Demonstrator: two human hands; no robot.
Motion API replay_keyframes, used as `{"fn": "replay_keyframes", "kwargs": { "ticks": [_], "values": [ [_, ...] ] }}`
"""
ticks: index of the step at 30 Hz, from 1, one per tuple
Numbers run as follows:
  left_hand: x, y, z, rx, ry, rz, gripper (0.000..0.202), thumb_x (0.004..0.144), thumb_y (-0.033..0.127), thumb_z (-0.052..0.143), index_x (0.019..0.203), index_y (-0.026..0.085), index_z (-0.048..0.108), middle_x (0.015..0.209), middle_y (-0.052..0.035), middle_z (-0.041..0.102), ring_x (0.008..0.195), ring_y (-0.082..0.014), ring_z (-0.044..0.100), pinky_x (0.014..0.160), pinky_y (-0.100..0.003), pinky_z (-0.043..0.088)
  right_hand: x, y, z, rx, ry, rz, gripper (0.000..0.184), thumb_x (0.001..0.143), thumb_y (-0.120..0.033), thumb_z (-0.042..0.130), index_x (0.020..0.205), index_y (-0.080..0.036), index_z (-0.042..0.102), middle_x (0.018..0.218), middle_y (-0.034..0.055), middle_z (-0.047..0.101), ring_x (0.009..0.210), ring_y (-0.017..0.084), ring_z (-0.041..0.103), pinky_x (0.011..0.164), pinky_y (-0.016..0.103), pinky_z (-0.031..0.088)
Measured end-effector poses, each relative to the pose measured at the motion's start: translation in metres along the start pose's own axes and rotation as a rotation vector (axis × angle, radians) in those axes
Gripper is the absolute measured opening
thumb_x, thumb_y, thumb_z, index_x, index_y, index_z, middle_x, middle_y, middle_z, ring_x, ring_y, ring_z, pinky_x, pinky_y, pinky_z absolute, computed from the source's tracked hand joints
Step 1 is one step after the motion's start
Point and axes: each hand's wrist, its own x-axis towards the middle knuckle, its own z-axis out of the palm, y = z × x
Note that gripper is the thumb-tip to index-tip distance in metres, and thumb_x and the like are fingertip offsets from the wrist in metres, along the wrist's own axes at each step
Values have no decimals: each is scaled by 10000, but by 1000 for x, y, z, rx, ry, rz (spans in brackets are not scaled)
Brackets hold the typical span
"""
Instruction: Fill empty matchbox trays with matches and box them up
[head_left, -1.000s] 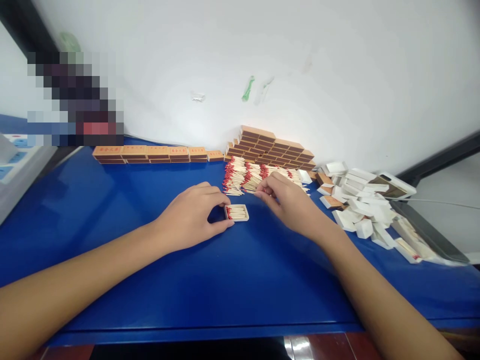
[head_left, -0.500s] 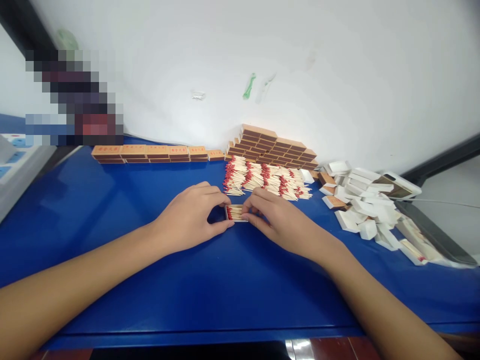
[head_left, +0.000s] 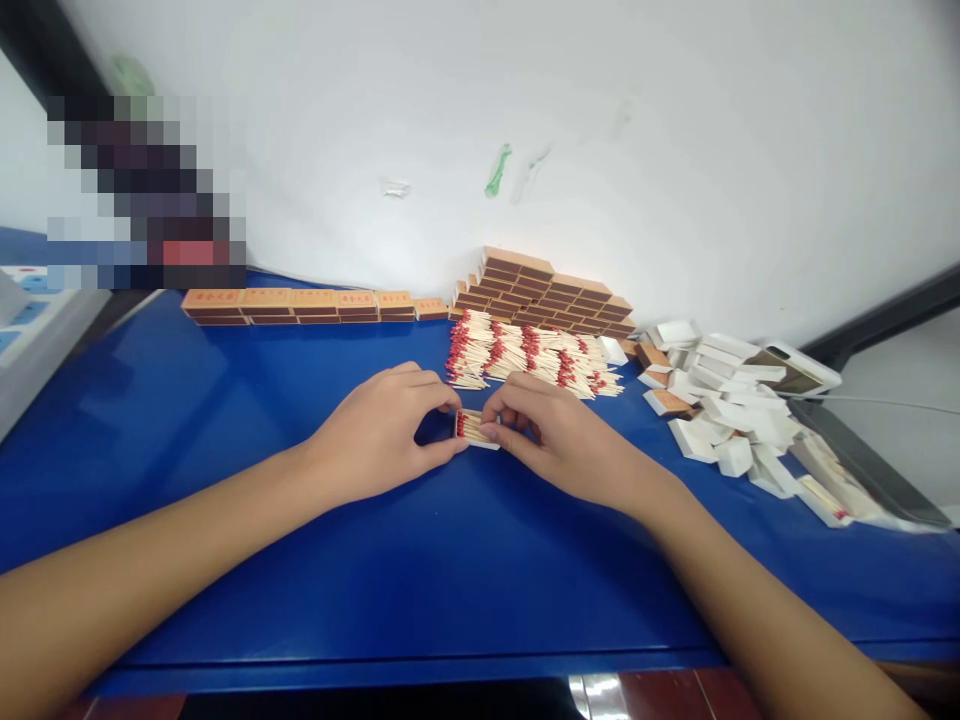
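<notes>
A small white matchbox tray [head_left: 486,444] lies on the blue table between my hands, filled with red-tipped matches [head_left: 470,424] whose heads point left. My left hand [head_left: 386,425] pinches the tray's left end between thumb and fingers. At the other end, my right hand [head_left: 559,430] has its thumb and fingertips closed on the matches inside; its curled fingers hide the tray's right part. Just behind the tray spreads a large pile of loose matches [head_left: 536,355], heaped in several rows.
Closed matchboxes [head_left: 555,290] are stacked against the white wall, and a low row of matchboxes [head_left: 300,305] runs left from them. At right lie a heap of white trays [head_left: 724,390], a phone [head_left: 799,370] and a dark-edged bin [head_left: 874,470]. A blurred patch covers the upper left.
The tray has turned slightly and shifted a little right, its right end now lower in view. My right fingertips have moved slightly over the matches; my left hand has hardly moved.
</notes>
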Motion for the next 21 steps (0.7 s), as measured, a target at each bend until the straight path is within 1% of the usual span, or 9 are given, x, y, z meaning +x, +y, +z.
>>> {"fn": "replay_keyframes", "kwargs": {
  "ticks": [3, 6, 10, 12, 14, 16, 21],
  "values": [
    [0, 0, 0, 3, -5, -4, 223, 952, 399, 777, 1063, 209, 740, 1054, -46, 764, 1035, -263, 661, 931, -412, 532, 0, 0, 2, -3, 4, -14, 60, 1042, -211, 636, 1012, -232, 685, 954, 45, 645, 875, 202, 623, 770, 338, 495],
    [0, 0, 0, 3, -4, -4, 210, 953, 403, 774, 1052, 221, 740, 1055, -44, 767, 1039, -264, 667, 931, -407, 532, 0, 5, 2, -5, 33, -4, 77, 1046, -238, 627, 987, -237, 676, 929, 42, 647, 840, 200, 611, 743, 335, 484],
    [0, 0, 0, 1, 0, -6, 210, 960, 410, 763, 1056, 225, 742, 1070, -44, 766, 1047, -260, 669, 935, -408, 531, 3, 24, -1, -91, 193, 57, 72, 1036, -231, 609, 985, -232, 659, 866, 35, 639, 780, 204, 589, 714, 346, 457],
    [-1, 0, 0, 3, -3, -6, 215, 965, 414, 756, 1058, 220, 741, 1075, -45, 763, 1048, -258, 667, 936, -411, 531, 6, 36, -2, -161, 250, 70, 59, 1020, -210, 612, 979, -224, 653, 877, 45, 646, 785, 213, 594, 720, 355, 453],
    [-1, 1, 0, 3, -6, -7, 219, 967, 416, 754, 1060, 218, 742, 1081, -45, 762, 1052, -257, 666, 941, -415, 532, 8, 45, -2, -203, 253, 72, 58, 1006, -203, 626, 957, -221, 652, 897, 57, 654, 811, 226, 605, 735, 363, 459],
    [0, 1, -1, 3, -10, -13, 224, 962, 419, 759, 1063, 219, 743, 1085, -47, 762, 1055, -259, 666, 942, -419, 534, 11, 51, -1, -220, 229, 81, 58, 1004, -209, 628, 959, -223, 662, 910, 64, 656, 838, 238, 615, 745, 366, 464],
    [0, -1, -1, 10, -9, -6, 225, 964, 423, 754, 1069, 224, 745, 1082, -52, 765, 1048, -262, 666, 941, -422, 538, 15, 55, 4, -250, 208, 105, 90, 1018, -220, 601, 974, -220, 679, 936, 75, 664, 875, 250, 616, 774, 380, 470]
  ]
}}
